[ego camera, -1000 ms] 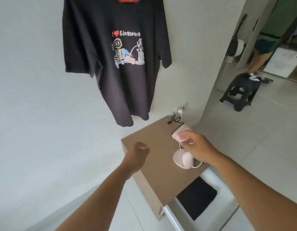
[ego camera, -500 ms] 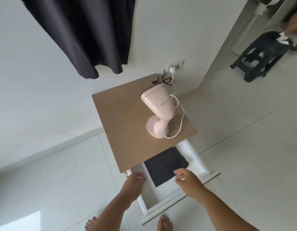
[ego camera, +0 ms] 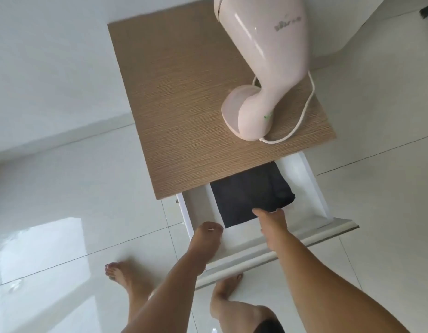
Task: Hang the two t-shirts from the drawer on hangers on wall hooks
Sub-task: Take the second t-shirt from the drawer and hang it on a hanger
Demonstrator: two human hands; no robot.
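Note:
A folded black t-shirt point(ego camera: 251, 191) lies in the open white drawer point(ego camera: 315, 188), its rear part hidden under the wooden cabinet top point(ego camera: 184, 97). My right hand point(ego camera: 273, 227) reaches into the drawer, thumb and fingertips touching the shirt's near edge. My left hand point(ego camera: 207, 236) hovers over the drawer's front left corner, its fingers loosely curled and holding nothing. No hanger or wall hook is in view.
A pink handheld appliance point(ego camera: 268, 56) stands on the cabinet top with its white cord point(ego camera: 301, 116) looping to the right edge. My bare feet point(ego camera: 121, 272) stand on glossy white floor tiles in front of the drawer. A white wall runs along the left.
The view has tilted down and moved closer, so the hung black shirt has left the frame. My right hand has moved forward onto the folded shirt's edge. My left hand has stayed by the drawer's left corner.

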